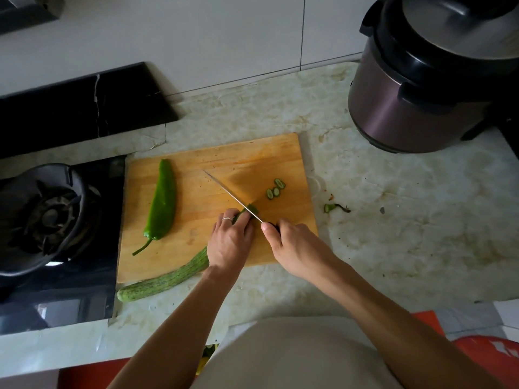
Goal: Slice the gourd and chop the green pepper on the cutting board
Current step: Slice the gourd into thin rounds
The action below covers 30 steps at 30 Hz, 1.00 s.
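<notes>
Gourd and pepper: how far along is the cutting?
Barely started. Three gourd slices lie on the cutting board. In hand: the left hand holds the gourd while the right hand cuts its tip with the knife. Left: most of the gourd, and the whole, untouched green pepper.

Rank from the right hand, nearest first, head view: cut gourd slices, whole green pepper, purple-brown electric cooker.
From the right hand, which grips the knife:
1. Cut gourd slices, just beyond it on the wooden board.
2. Whole green pepper, board's left side.
3. Purple-brown electric cooker, far right back.
</notes>
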Each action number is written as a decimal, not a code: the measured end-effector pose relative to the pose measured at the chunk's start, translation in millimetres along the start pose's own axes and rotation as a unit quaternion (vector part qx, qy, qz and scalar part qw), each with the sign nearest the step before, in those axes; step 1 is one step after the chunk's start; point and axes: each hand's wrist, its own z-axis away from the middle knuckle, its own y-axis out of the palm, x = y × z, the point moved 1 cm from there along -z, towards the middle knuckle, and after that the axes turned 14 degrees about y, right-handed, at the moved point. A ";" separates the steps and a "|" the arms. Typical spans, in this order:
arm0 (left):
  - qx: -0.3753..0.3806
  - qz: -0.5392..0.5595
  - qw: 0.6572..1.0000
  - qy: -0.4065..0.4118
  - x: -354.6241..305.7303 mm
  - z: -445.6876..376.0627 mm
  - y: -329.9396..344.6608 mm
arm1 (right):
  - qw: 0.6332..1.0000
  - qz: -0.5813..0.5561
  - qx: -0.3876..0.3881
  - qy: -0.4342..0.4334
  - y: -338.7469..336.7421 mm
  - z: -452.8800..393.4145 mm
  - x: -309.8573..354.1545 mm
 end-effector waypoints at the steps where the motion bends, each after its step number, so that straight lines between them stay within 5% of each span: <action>1: -0.003 0.002 1.000 -0.002 -0.3 -0.2 -0.2 | 1.000 0.004 -0.002 -0.001 0.2 -0.1 0.6; 30: -0.028 0.044 0.999 -0.001 6.8 3.0 8.1 | 0.998 -0.048 0.037 0.025 -2.1 2.5 2.8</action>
